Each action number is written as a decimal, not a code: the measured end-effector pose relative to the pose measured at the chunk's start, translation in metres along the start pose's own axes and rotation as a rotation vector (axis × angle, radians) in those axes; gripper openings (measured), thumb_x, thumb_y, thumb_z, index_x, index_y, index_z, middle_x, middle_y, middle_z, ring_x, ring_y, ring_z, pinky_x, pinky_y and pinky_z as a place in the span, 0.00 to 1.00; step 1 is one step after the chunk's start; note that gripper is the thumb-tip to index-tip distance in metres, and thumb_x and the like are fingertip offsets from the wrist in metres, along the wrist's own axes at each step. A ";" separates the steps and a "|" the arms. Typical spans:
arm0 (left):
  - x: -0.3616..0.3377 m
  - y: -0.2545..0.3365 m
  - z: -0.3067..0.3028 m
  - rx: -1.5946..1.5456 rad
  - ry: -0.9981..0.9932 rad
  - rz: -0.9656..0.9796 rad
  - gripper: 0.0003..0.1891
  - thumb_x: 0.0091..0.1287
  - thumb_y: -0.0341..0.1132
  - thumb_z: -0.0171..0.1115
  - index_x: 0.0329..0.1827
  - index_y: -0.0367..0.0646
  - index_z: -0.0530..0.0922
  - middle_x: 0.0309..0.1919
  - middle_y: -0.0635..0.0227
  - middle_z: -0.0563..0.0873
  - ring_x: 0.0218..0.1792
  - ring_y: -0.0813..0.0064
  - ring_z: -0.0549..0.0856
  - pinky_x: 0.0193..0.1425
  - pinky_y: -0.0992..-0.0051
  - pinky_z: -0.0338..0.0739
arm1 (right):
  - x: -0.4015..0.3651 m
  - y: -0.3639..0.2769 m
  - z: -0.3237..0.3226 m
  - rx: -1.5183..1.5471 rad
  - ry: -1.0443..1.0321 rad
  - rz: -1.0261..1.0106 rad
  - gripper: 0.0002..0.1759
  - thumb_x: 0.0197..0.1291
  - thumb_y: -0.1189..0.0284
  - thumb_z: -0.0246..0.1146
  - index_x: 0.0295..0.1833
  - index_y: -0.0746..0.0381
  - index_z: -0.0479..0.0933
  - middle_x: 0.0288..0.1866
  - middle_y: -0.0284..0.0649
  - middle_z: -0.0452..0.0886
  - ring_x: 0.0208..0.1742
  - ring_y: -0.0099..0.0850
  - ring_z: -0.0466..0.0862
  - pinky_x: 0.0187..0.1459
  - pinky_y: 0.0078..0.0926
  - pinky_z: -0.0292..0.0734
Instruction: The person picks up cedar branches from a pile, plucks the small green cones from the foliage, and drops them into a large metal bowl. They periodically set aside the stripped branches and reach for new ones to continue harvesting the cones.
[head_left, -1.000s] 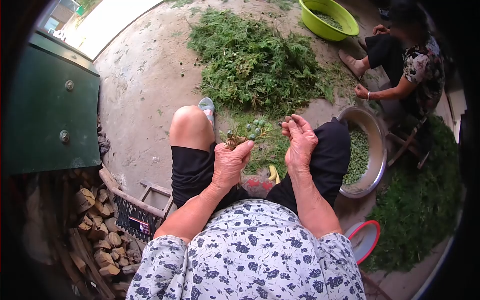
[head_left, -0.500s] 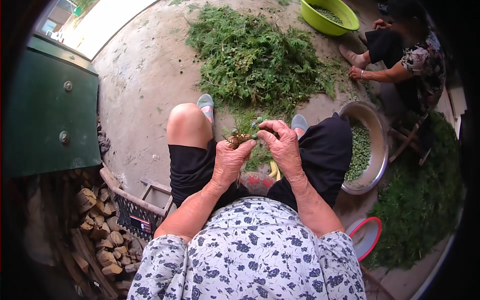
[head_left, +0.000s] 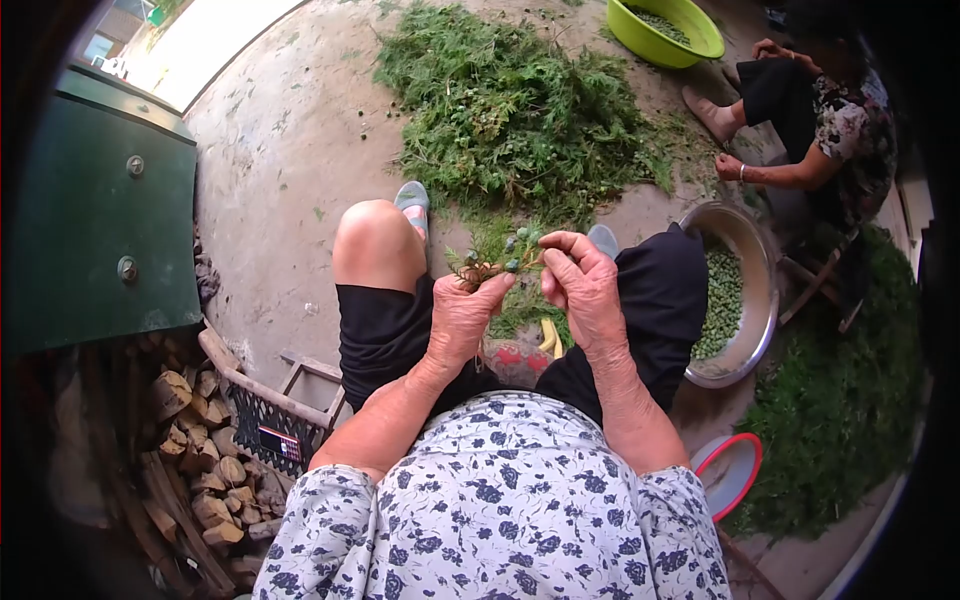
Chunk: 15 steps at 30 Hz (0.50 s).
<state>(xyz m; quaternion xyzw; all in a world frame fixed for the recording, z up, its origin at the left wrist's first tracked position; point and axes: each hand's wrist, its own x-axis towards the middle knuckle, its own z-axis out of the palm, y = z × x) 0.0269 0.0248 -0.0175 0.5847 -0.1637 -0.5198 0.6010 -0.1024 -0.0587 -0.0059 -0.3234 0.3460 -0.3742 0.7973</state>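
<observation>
In my left hand [head_left: 462, 312] is a small sprig [head_left: 487, 268] with brown stems, green leaf tips and several bluish-green round cones, pinched between thumb and fingers. My right hand [head_left: 583, 285] is just right of the sprig, its thumb and index finger closed at the sprig's right edge; whether a piece lies between them is too small to tell. Beyond my hands lies a big heap of green branches [head_left: 510, 110] on the ground. Right of my knee stands a metal basin [head_left: 765, 290] holding many green cones [head_left: 722, 300].
A green-yellow basin [head_left: 665, 45] with cones stands at the top right, near a seated person [head_left: 800, 130]. A red-rimmed bowl [head_left: 750, 470] and more greenery [head_left: 840, 430] lie at right. Firewood [head_left: 215, 480], a wooden frame [head_left: 315, 370] and a green cabinet [head_left: 90, 220] are at left.
My right hand has moved slightly right, away from my left hand, showing more of the sprig and its cones. The other person's hands have shifted a little.
</observation>
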 end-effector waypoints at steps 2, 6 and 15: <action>0.001 -0.003 0.001 0.137 0.002 0.064 0.08 0.59 0.28 0.63 0.22 0.41 0.76 0.16 0.81 0.72 0.18 0.90 0.67 0.20 0.84 0.60 | -0.003 0.010 0.001 -0.627 -0.028 -0.178 0.09 0.57 0.74 0.61 0.42 0.67 0.76 0.35 0.36 0.76 0.26 0.19 0.76 0.25 0.14 0.70; 0.001 -0.005 -0.001 0.146 -0.035 0.106 0.06 0.59 0.28 0.64 0.25 0.40 0.78 0.17 0.80 0.73 0.16 0.90 0.66 0.19 0.84 0.56 | 0.002 0.025 -0.001 -0.894 -0.043 -0.404 0.10 0.53 0.74 0.64 0.39 0.67 0.78 0.31 0.35 0.75 0.26 0.21 0.77 0.26 0.16 0.71; 0.003 -0.003 -0.009 -0.081 -0.103 -0.107 0.05 0.60 0.29 0.61 0.27 0.38 0.79 0.17 0.78 0.75 0.19 0.87 0.70 0.19 0.84 0.60 | 0.010 0.033 -0.022 0.021 -0.129 0.155 0.11 0.59 0.66 0.63 0.44 0.61 0.76 0.26 0.34 0.75 0.20 0.19 0.74 0.20 0.15 0.69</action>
